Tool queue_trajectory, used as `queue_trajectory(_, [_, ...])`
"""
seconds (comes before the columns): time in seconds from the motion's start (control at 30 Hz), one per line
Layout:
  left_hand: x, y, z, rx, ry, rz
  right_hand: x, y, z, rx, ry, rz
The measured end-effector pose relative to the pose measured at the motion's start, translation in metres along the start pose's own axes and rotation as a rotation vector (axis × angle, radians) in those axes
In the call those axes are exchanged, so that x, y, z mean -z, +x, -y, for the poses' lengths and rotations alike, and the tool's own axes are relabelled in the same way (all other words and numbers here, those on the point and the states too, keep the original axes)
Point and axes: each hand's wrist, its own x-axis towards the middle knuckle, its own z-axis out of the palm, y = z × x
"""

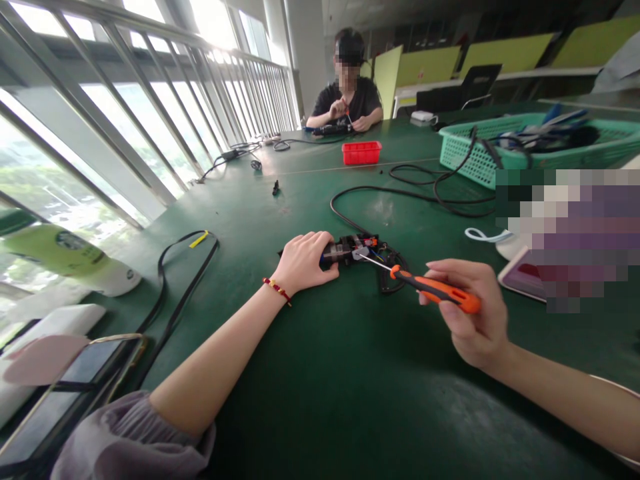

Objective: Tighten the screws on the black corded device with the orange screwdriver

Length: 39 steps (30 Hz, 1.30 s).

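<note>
My left hand (307, 260) is closed over a black device (345, 250) with an opened end, pressing it to the table. Wires and small red and orange parts show at the device's right end, beside a grey piece (361, 253). Between the fingers of my right hand (473, 313) is a screwdriver (435, 290) with an orange and black handle. Its thin shaft points left, and the tip meets or nearly meets the grey piece; exact contact is too small to tell. A black cable (345, 213) leads away behind the device.
A red tray (361, 153) and a green basket (470, 157) of tools and cables stand farther back. Across the green table (300, 373) sits another person (347, 93) handling a similar device. On the left are a bottle (75, 253), a phone (75, 393) and a black strap (187, 293).
</note>
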Motion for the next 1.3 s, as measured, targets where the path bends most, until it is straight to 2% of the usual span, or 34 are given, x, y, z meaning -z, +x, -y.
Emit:
queue_trajectory(0.1, [0.0004,-0.0002,-0.0008,-0.009,-0.003,-0.014,-0.0014,-0.0013,-0.0029,0.026,0.022,-0.078])
queue_trajectory(0.17, [0.0008,-0.0002,-0.0014,-0.024,0.001,-0.024,-0.0010,-0.0012,-0.0020,0.047,0.002,-0.082])
queue_trajectory(0.33, [0.0014,0.0002,-0.0018,-0.054,0.016,-0.029,0.0017,-0.0009,0.0036,0.029,-0.029,0.084])
queue_trajectory(0.4, [0.0015,0.0002,-0.0017,-0.053,0.016,-0.020,0.0014,-0.0001,0.0041,0.047,-0.021,0.057])
queue_trajectory(0.53, [0.0016,0.0003,-0.0019,-0.054,0.017,-0.013,-0.0008,0.0029,0.0040,0.108,-0.043,-0.086])
queue_trajectory(0.73, [0.0014,0.0008,-0.0025,-0.058,0.038,-0.004,-0.0009,0.0034,0.0055,0.129,-0.094,0.040])
queue_trajectory(0.9, [0.0009,0.0011,-0.0024,-0.050,0.031,0.000,-0.0006,0.0042,0.0057,0.134,-0.104,-0.072])
queue_trajectory(1.1, [0.0005,0.0008,-0.0018,-0.052,0.028,0.005,-0.0018,0.0060,0.0069,0.169,-0.157,0.021])
queue_trajectory(1.23, [0.0003,0.0006,-0.0017,-0.053,0.028,0.007,-0.0028,0.0049,0.0046,0.165,-0.101,-0.056])
queue_trajectory(1.3, [0.0004,0.0007,-0.0018,-0.051,0.029,0.011,-0.0027,0.0038,0.0035,0.158,-0.083,-0.055])
